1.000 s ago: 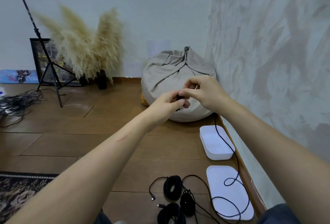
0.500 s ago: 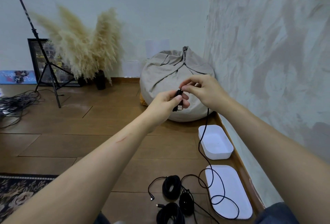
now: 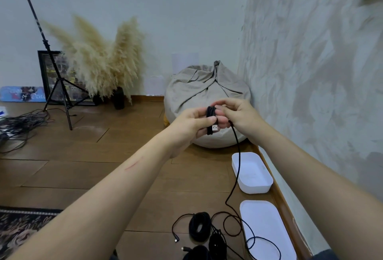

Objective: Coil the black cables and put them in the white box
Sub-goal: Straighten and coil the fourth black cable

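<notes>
My left hand [image 3: 191,124] holds a small bundle of black cable [image 3: 210,118] wound around its fingers, the USB plug pinned under the thumb. My right hand [image 3: 241,115] pinches the same cable right beside the bundle. The loose length [image 3: 236,168] hangs down from my right hand past the open white box [image 3: 251,173] and loops over the white lid [image 3: 267,232] on the floor. Three coiled black cables [image 3: 200,228] lie on the floor left of the lid.
A grey bean bag [image 3: 207,91] sits in the corner behind my hands, against the textured wall on the right. A tripod stand [image 3: 55,77], pampas grass in vases [image 3: 103,58], and a tangle of cables [image 3: 18,124] are at far left. A patterned rug [image 3: 18,226] lies bottom left.
More turns of cable have gathered on my left hand, forming a thicker bundle. The hanging length has shortened and its loops have slid across the lid.
</notes>
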`<state>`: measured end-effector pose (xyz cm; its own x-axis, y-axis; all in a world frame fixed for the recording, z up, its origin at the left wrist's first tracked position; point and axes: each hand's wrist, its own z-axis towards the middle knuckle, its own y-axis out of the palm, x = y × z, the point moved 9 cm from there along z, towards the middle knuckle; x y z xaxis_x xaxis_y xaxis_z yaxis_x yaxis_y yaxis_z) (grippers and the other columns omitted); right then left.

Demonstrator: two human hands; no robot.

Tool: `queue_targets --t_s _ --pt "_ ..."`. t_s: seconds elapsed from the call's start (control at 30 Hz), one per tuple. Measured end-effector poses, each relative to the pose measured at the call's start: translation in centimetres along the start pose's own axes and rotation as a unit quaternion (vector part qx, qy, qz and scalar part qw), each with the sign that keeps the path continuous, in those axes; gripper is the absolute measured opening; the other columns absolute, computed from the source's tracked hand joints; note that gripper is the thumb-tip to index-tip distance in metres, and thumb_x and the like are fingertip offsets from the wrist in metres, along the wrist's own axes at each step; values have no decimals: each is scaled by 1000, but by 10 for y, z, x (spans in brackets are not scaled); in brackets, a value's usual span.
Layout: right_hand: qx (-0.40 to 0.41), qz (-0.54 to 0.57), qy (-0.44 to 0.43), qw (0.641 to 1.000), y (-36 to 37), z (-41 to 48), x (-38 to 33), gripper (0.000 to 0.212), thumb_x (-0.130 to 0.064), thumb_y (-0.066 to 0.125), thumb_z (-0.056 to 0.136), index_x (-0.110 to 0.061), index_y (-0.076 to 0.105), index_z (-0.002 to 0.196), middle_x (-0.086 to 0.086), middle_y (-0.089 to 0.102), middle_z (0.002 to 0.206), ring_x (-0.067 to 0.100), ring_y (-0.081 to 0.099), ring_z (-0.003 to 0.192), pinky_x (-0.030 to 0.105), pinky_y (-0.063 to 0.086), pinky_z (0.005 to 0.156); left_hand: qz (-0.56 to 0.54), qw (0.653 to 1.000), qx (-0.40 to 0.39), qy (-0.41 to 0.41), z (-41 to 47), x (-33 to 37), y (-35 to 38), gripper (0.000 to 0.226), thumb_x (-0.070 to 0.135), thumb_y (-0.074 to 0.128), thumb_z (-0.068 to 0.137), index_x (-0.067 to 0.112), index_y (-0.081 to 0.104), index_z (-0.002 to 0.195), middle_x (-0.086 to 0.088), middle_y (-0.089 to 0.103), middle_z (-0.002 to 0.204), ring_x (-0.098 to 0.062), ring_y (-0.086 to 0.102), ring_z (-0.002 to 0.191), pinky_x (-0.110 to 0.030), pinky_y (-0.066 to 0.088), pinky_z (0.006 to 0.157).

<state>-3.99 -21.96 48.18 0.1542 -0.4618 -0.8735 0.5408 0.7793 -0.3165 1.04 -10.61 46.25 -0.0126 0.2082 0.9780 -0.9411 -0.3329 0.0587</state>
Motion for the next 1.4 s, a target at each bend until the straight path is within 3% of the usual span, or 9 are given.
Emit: queue_targets --t_s 0.3,0.5,0.63,0.73,0.9,1.07,1.17,1.27,1.4 --pt "5 -46 -6 999 1 0 10 14 -11 60 99 -12 74 101 -3 65 68 4 51 53 18 38 49 -16 997 -29 -74 -3 -12 -1 27 1 50 103 -5 63 126 -13 73 113 -23 69 112 -30 55 100" --pt "4 42 33 999 20 -4 12 27 -8 48 104 -27 66 99 -5 60 62 10 50 56 23 37 49 -75 996 51 13 3 6 -12 22 1 50 103 1 66 119 -10 75 111 -17 71 99 -24 57 91" --pt "-87 -20 64 994 57 -15 17 21 -16 41 108 -14 60 101 5 60 72 13 49 56 25 38 52 -124 981 138 61 5 11 -28 26 -2 48 103 -5 60 126 -9 74 110 -17 70 104 -22 57 89" --pt "-143 -72 47 986 80 -22 11 24 -13 39 108 -13 63 111 5 57 67 5 47 50 17 37 49 -45 970 220 90 2 10 -46 20 3 52 103 8 65 119 -3 76 111 -11 70 108 -27 55 94" --pt "-163 -195 -19 967 84 -15 -10 39 -2 47 97 -23 50 64 -6 43 56 4 36 45 18 27 50 195 922 312 121 -3 9 -61 20 7 55 101 20 64 112 8 76 106 -4 69 108 -29 53 99" --pt "-180 -215 3 960 58 -15 -15 20 -4 53 99 2 71 96 -18 54 53 -9 49 54 13 36 59 308 908 272 82 -1 -3 -60 19 11 54 103 14 64 118 12 71 101 -1 68 92 -15 54 75" --pt "-147 -223 -3 964 36 -10 -14 22 -9 53 101 -5 75 101 -12 54 61 -2 48 55 16 36 60 277 938 201 48 5 -13 -56 15 12 54 104 14 64 114 -1 74 106 -12 70 102 -32 55 96" --pt "-96 -261 -37 960 20 -4 -12 21 -19 56 100 -15 76 97 -3 58 68 8 48 62 32 39 65 244 962 121 36 5 -15 -37 20 8 44 107 11 64 110 -3 71 99 -1 66 87 -17 51 84" --pt "-56 -250 -53 965 13 -2 -13 15 -22 62 97 -23 74 89 -12 70 78 1 58 71 27 46 73 190 979 74 3 5 -21 -25 27 11 37 110 5 63 116 -3 66 97 -1 60 78 -13 46 77"
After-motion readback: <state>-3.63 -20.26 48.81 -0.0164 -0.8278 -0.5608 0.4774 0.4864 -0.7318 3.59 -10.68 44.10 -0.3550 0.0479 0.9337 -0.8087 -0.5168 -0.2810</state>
